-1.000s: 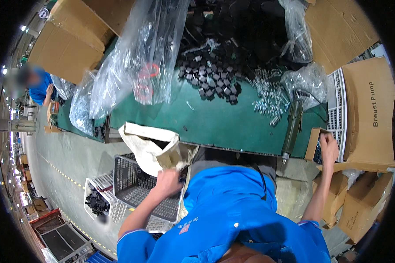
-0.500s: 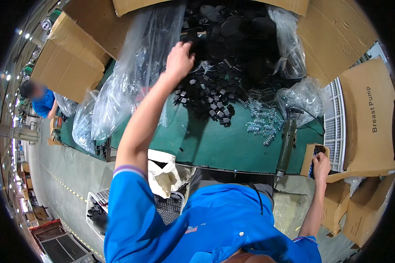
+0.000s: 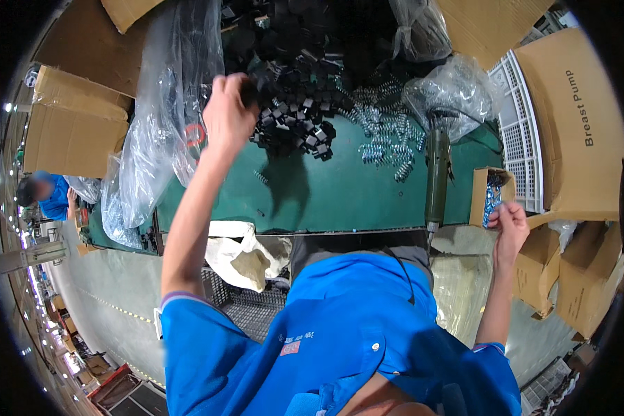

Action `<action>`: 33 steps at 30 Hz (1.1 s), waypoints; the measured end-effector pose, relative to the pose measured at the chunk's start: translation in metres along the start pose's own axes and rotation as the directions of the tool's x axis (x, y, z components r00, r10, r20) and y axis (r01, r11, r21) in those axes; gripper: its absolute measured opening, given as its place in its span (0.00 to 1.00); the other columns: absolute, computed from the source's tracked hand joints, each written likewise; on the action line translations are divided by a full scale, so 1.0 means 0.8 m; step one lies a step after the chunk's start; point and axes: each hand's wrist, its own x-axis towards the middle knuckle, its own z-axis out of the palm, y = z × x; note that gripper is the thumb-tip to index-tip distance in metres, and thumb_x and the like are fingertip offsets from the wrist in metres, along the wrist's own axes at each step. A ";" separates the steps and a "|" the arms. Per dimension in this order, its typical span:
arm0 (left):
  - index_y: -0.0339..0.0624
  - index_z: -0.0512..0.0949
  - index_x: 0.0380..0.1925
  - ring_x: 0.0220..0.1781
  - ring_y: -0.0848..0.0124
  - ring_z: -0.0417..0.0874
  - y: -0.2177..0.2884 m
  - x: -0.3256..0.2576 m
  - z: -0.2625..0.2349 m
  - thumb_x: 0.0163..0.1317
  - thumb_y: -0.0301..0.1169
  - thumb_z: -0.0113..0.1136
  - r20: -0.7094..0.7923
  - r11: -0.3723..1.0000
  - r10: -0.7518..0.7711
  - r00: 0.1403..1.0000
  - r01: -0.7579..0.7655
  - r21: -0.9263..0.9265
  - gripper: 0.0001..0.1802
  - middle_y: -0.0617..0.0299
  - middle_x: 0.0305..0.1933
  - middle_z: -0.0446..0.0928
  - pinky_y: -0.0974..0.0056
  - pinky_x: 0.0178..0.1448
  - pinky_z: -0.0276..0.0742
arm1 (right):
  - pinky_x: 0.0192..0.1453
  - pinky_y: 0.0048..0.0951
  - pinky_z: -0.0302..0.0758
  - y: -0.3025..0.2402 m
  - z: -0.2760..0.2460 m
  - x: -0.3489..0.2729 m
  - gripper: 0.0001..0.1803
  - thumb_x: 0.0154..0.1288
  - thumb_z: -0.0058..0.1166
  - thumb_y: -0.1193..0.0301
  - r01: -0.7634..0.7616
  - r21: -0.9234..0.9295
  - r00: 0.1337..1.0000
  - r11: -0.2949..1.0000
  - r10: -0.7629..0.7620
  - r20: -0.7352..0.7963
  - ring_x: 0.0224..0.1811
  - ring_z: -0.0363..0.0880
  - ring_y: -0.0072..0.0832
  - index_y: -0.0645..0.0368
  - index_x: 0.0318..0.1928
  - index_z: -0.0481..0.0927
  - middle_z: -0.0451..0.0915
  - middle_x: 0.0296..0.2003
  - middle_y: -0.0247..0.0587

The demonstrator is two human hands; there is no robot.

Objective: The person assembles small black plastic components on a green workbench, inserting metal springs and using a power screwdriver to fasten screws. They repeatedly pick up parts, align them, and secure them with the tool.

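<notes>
My left hand is stretched out over the green table, its fingers curled on small black parts at the edge of a large pile of black plastic pieces. My right hand is raised beside a small open cardboard box of blue-and-silver parts at the table's right edge, fingertips pinched together; whether it holds a small part I cannot tell. A heap of metal springs lies right of the black pile.
A green power screwdriver hangs over the table's front edge. Clear plastic bags lie at left, cardboard boxes all around, a white crate at right. A wire basket and pale bag sit below. Another person works far left.
My left hand rose from the pale bag below the table, reached across it and now grips in the black pile. The right hand stays by the small box.
</notes>
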 end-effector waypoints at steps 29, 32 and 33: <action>0.36 0.78 0.47 0.34 0.74 0.87 0.047 -0.164 0.031 0.65 0.24 0.62 0.408 0.441 -0.457 0.790 0.600 -0.667 0.12 0.61 0.34 0.83 0.69 0.33 0.79 | 0.40 0.27 0.83 0.084 0.069 -0.196 0.10 0.74 0.51 0.76 -0.585 0.448 0.806 0.676 0.548 0.225 0.39 0.86 0.31 0.60 0.53 0.74 0.83 0.41 0.44; 0.36 0.81 0.42 0.35 0.75 0.84 0.094 -0.166 0.041 0.62 0.23 0.67 0.187 0.645 -0.146 0.971 0.237 -0.727 0.09 0.62 0.37 0.83 0.70 0.35 0.79 | 0.41 0.26 0.83 0.081 0.071 -0.195 0.10 0.74 0.50 0.76 -0.569 0.425 0.819 0.705 0.533 0.212 0.39 0.85 0.30 0.61 0.54 0.74 0.82 0.41 0.44; 0.39 0.82 0.42 0.35 0.73 0.84 0.108 -0.162 0.046 0.61 0.24 0.68 0.163 0.683 -0.087 0.983 0.178 -0.708 0.09 0.60 0.37 0.83 0.68 0.35 0.80 | 0.41 0.26 0.83 0.080 0.071 -0.196 0.11 0.74 0.50 0.76 -0.559 0.409 0.826 0.721 0.527 0.200 0.39 0.85 0.30 0.61 0.54 0.74 0.82 0.41 0.44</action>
